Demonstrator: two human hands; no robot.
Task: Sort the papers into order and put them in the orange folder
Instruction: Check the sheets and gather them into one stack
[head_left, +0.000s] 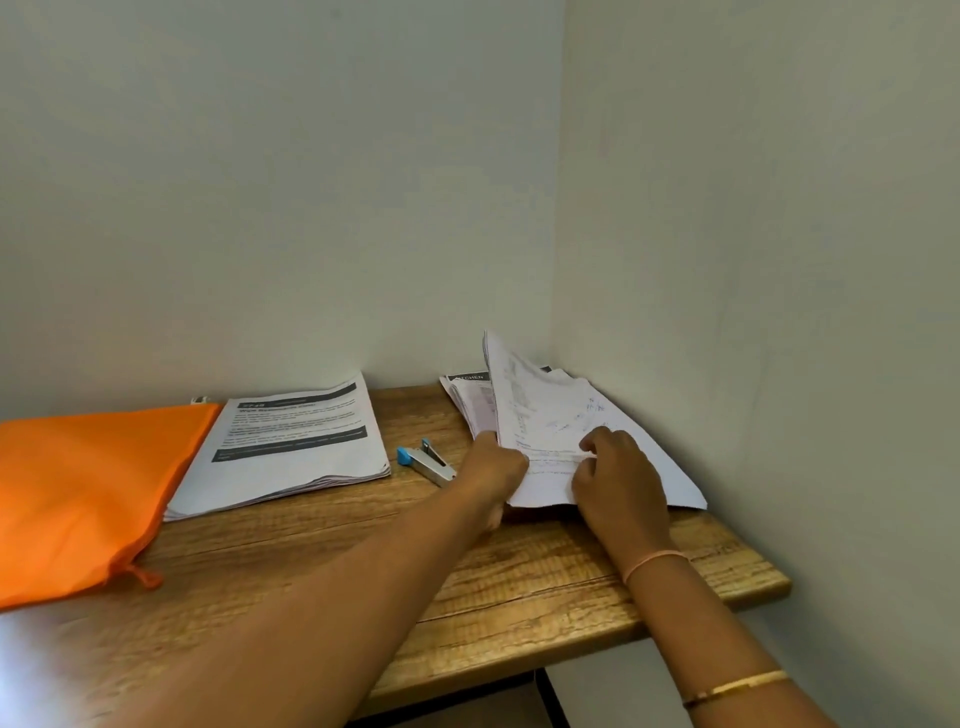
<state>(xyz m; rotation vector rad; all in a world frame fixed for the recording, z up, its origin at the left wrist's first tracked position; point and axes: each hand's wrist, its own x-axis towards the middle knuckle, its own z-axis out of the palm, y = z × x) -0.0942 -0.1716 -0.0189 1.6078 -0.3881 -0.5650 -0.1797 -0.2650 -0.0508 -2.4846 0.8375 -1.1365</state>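
An orange zip folder (78, 488) lies flat at the left of the wooden table (519, 587). Beside it sits a neat stack of printed papers (291, 447) with black header bars. In the far right corner lies a loose pile of papers (550, 415), its top sheets lifted and tilted up. My left hand (493, 467) grips the left edge of these lifted sheets. My right hand (618, 473) pinches the lower part of the same sheets, fingers curled on the paper. The pile's lower sheets are partly hidden under the lifted ones.
A blue and silver stapler (426, 460) lies between the two paper piles. Walls close in behind and on the right, meeting at the corner by the loose pile. The table's front edge runs across the lower right.
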